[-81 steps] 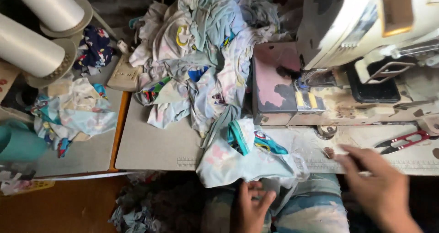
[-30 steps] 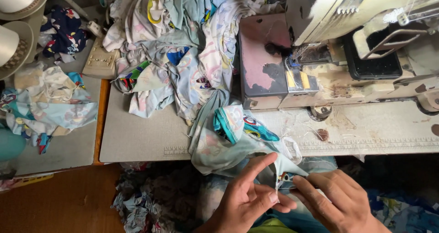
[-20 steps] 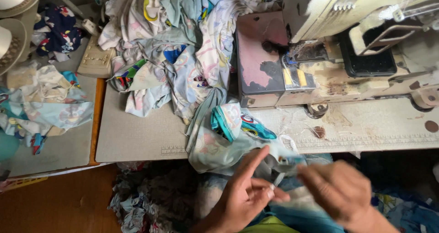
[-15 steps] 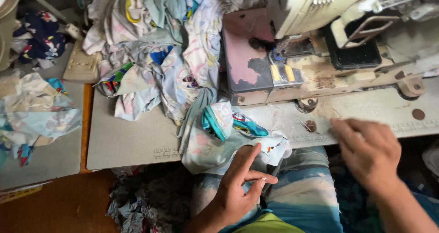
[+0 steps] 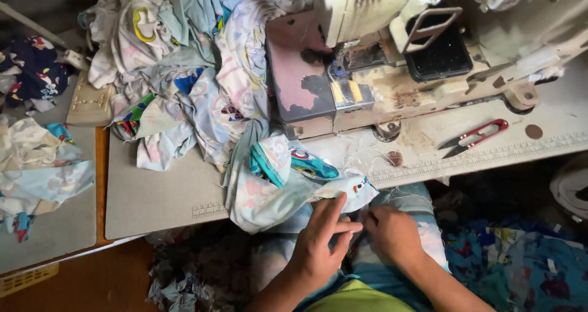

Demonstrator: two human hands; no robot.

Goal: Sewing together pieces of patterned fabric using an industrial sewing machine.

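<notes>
The cloth (image 5: 275, 183) hung over the counter (image 5: 159, 195) edge into the lap, its long axis running from 11 o'clock down to 4 o'clock. Its pale corner lay at 12 o'clock from both hands, just touching them. The left hand (image 5: 321, 244) had its grip pinched together on that corner, fingers pointing to 1 o'clock. The right hand (image 5: 392, 235) lay curled at 3 o'clock of the left, equally near; whether its grip clamped anything I could not tell.

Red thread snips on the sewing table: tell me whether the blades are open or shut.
Open. The red thread snips lie flat on the table, dark blade tips spread in a narrow V, away from both hands.
</notes>
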